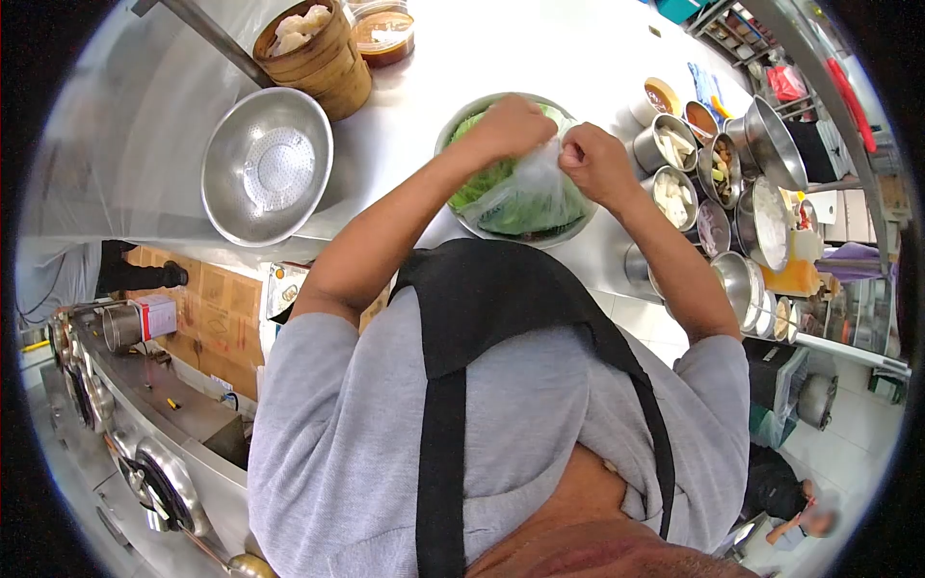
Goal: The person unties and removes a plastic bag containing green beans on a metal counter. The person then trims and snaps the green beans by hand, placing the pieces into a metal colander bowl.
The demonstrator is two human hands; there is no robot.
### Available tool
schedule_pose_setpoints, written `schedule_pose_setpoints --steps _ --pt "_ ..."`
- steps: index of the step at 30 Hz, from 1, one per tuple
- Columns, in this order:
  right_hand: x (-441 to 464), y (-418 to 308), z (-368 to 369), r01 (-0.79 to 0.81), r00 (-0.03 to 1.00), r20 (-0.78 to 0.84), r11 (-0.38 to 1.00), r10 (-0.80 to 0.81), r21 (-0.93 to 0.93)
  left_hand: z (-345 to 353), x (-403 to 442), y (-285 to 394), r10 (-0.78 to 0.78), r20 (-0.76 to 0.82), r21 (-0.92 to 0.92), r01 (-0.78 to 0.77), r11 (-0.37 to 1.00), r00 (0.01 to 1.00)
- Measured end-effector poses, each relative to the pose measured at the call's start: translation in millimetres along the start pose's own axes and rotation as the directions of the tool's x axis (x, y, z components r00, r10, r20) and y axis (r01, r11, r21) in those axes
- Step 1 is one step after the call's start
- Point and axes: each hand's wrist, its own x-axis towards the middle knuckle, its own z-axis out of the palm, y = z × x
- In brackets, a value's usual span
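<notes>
A clear plastic bag [540, 188] lies over green leaves [482, 188] in a round metal bowl [568, 234] on the steel counter. My right hand [590, 164] is closed on the bag's upper edge, its fingers pinched together. Just to the left, my left hand [517, 125] reaches over the far part of the bowl with its fingers curled down near the bag. What those fingertips hold, if anything, is hidden behind the hand.
A perforated metal colander [267, 169] stands at the left, beside a bamboo steamer [342, 82] and a lidded tub [383, 37]. Several metal containers of ingredients [667, 143] crowd the right side. Another person [776, 491] is at lower right.
</notes>
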Motion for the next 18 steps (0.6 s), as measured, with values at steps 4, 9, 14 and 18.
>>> schedule_pose_setpoints --steps 4,9,14,18 --pt "-5 26 -13 -0.277 0.957 0.029 0.885 0.287 0.375 -17 -8 -2 0.085 0.106 -0.133 -0.070 0.989 0.991" --pt "-6 15 -8 -0.403 0.912 0.362 0.584 0.192 0.705 -13 -10 -7 0.371 -0.007 -0.117 -0.369 0.922 0.929" --pt "-32 -14 14 -0.521 0.849 0.339 0.527 0.406 0.672 -12 -73 -9 0.424 -0.261 0.146 -0.399 0.905 0.867" --pt "-48 -42 43 -0.474 0.818 0.224 0.400 0.529 0.784 10 -108 -36 0.407 -0.148 0.370 -0.331 0.868 0.901"
